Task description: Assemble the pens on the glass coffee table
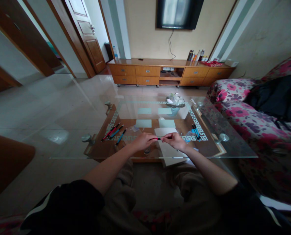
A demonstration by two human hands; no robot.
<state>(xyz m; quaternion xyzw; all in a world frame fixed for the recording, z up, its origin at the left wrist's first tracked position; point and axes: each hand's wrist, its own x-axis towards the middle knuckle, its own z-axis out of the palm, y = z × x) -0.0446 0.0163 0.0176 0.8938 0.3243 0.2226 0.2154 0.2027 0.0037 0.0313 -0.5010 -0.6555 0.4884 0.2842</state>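
Observation:
My left hand and my right hand meet over the glass table, fingers pinched. Between them they hold a thin red-and-black pen, one end in each hand; most of it is hidden by fingers. A white sheet or pad lies below my right hand. To the left rest several pens, among them a red pen and a blue pen with dark ends. Another group of blue pens lies at the right, beside a blue-and-white wrapper.
The glass table has sharp edges and round metal fittings. A mesh basket of crumpled plastic stands at its far side. Beyond are a drawer cabinet with bottles and a wall television. A flowered sofa bearing a dark bag is on the right.

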